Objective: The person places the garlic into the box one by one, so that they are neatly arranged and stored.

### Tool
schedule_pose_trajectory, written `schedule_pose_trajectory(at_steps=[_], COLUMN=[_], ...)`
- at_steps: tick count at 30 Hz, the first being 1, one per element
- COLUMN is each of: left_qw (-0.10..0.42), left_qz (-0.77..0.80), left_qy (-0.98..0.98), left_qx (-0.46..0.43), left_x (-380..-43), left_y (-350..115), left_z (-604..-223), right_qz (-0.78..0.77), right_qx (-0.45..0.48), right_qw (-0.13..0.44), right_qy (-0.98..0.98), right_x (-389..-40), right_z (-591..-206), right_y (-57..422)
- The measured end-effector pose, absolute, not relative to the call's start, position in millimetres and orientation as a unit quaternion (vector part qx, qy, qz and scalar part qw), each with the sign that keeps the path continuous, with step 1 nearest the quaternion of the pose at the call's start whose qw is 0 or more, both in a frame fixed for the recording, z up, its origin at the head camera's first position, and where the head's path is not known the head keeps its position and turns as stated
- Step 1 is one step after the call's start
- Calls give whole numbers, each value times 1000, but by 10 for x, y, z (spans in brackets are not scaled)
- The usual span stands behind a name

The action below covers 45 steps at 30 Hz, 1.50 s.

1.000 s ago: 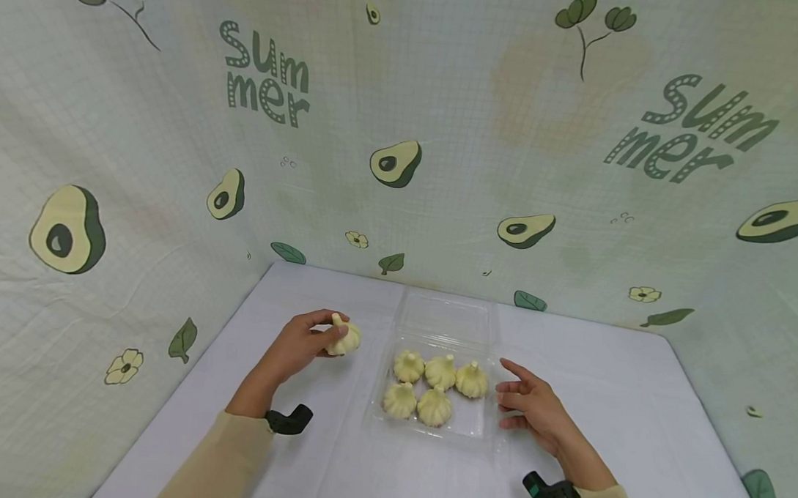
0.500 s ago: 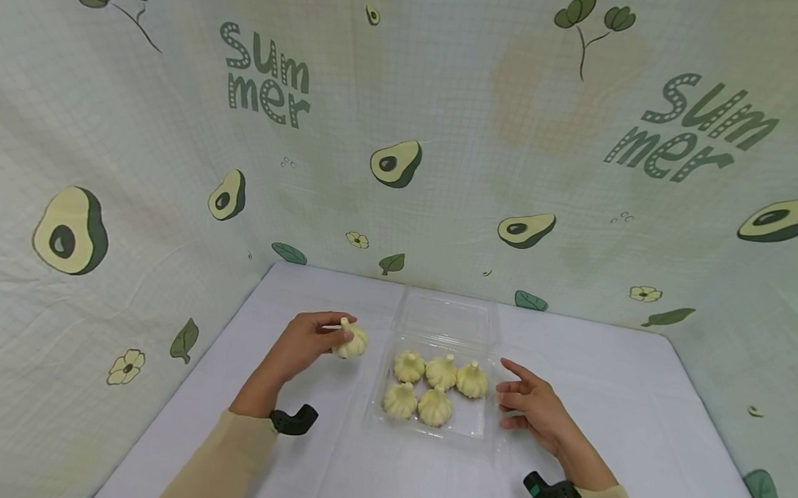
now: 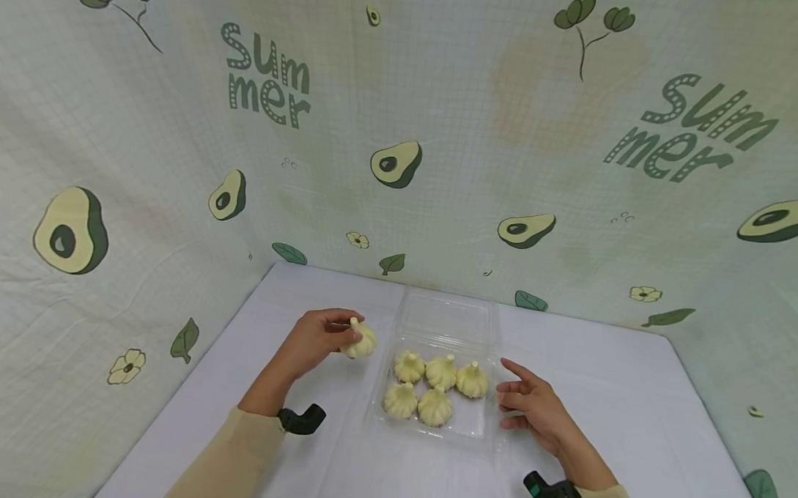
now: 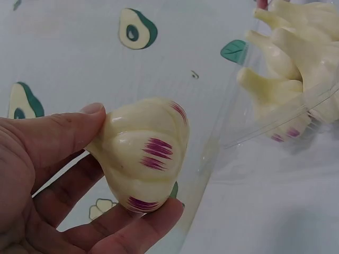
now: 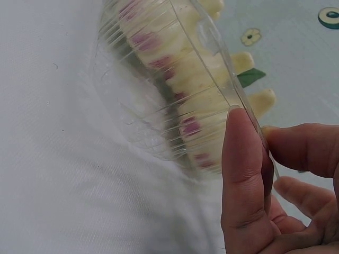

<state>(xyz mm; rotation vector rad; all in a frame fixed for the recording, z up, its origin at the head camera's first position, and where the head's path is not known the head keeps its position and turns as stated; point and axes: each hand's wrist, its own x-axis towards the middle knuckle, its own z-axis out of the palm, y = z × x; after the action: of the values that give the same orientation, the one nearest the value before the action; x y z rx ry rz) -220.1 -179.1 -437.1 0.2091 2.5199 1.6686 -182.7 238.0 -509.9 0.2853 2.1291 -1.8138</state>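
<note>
My left hand (image 3: 315,341) pinches a cream garlic bulb (image 3: 363,342) between thumb and fingers, just left of a clear plastic box. In the left wrist view this bulb (image 4: 148,153) shows purple streaks and lies on its side in the grip. The clear box (image 3: 467,425) stands open on the table, its lid (image 3: 446,316) folded back. Several garlic bulbs (image 3: 434,408) sit inside in two rows; the front right spot holds none. At the box's right side is my right hand (image 3: 532,407). Its thumb (image 5: 243,164) and fingers hold the box's rim from either side.
White cloth covers the table (image 3: 606,373). A printed fabric backdrop (image 3: 454,170) with avocados and lettering rises behind and at both sides. Black cameras (image 3: 303,419) sit on both wrists.
My left hand has moved a little to the right with the garlic bulb, closer to the box. The right hand and the box have stayed in place.
</note>
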Motion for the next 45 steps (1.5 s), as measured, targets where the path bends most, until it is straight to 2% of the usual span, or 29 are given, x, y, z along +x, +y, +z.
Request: schedule_pose_trajectory(at_steps=[23,33,40,45], left_qw=[73,105,85,95], left_qz=[523,546,523,533], left_qy=[838,820,835,827], left_qx=[135,139,146,153], left_x=[-2186,-2179,-2174,-2171], left_y=[-1525,-1385,-1302,-1233], left_z=[-4259,-4245,-4243,-4235], right_qz=[-638,-637,-638,-639], right_qx=[90,91,93,91], right_qw=[168,169,168,169], right_qy=[746,746,746,745], right_x=[-1845,-1843,-1840,-1840], right_z=[-5070,-5078,-5076,-5072], right_y=[2388,2388,2383,2384])
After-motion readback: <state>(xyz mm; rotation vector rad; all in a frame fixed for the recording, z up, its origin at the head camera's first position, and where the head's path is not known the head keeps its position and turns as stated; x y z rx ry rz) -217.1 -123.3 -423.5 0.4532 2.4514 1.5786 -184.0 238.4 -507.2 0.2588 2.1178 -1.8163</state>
